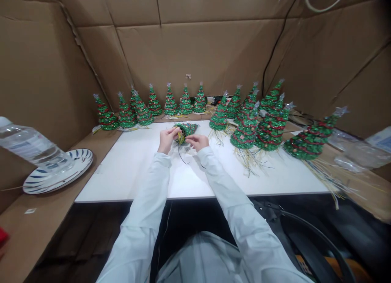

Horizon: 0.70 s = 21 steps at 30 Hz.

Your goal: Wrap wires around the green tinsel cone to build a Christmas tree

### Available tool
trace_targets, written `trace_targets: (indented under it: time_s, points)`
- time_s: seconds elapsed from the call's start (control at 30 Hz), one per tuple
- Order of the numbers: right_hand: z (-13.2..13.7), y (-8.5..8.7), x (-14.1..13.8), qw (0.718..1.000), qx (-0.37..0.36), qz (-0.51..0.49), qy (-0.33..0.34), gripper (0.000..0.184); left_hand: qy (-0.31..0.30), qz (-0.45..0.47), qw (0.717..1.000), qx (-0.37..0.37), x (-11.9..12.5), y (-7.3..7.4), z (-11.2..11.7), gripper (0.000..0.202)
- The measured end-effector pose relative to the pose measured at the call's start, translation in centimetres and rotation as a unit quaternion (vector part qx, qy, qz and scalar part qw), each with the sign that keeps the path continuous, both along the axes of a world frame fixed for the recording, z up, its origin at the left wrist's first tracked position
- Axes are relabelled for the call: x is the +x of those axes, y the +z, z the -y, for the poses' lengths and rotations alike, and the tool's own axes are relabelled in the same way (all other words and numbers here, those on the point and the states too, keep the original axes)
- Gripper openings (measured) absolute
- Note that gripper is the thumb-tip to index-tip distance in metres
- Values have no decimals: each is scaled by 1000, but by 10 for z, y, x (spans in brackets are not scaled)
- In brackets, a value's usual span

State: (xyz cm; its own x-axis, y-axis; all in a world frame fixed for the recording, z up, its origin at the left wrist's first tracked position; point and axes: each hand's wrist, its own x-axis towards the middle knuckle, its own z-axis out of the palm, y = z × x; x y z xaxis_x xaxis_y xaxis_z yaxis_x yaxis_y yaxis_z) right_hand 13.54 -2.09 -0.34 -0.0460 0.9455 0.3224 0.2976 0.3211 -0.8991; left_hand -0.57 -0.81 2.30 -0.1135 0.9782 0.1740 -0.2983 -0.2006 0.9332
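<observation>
Your left hand (166, 140) and right hand (197, 142) are together at the middle of the white counter (128, 173), both closed around a small green tinsel tree (187, 129) held on its side. Your left fingers (174, 132) grip near its dark underside, and your right fingers (190, 139) curl in beside the yellow straw strands (181, 138). A thin dark wire (182, 156) hangs below. Open counter spreads from 4 to 8 o'clock, ending at the near edge. A row of tinsel trees (170, 101) stands at 12 o'clock, with larger trees (270, 126) at 2 o'clock. At 9 o'clock, a plastic water bottle (27, 142) leans over a blue-and-white plate (82, 158). Clear plastic bags (351, 152) lie at 3 o'clock.
</observation>
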Motion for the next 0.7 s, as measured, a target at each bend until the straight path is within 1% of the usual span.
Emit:
trace_targets:
  time_s: [0.07,0.1,0.13,0.2,0.27,0.4,0.47,0.53,0.7]
  points:
    - [-2,0,-9,998,-3,-39,-52,17,-7,-16,1000,3,2,0,2,29]
    - [-3,1,-13,996,9,-35,-77,17,-9,-22,1000,3,3,0,2,29]
    - [-3,1,-17,994,25,-16,-101,16,-11,-26,1000,2,4,-1,3,29]
    - [0,2,-23,986,62,52,-144,17,-9,-27,1000,2,4,-2,2,29]
    - [5,3,-26,974,86,131,-165,20,-8,-24,1000,5,4,-4,1,29]
    - [14,6,-27,948,83,268,-150,31,2,-18,1000,7,3,-7,-1,30]
    - [16,7,-27,937,74,312,-141,34,11,-15,1000,3,4,-7,-1,32]
    - [17,7,-26,933,74,323,-137,35,14,-13,1000,0,4,-7,-1,34]
    - [16,7,-26,944,89,289,-135,33,8,-24,1000,-9,5,-6,1,35]
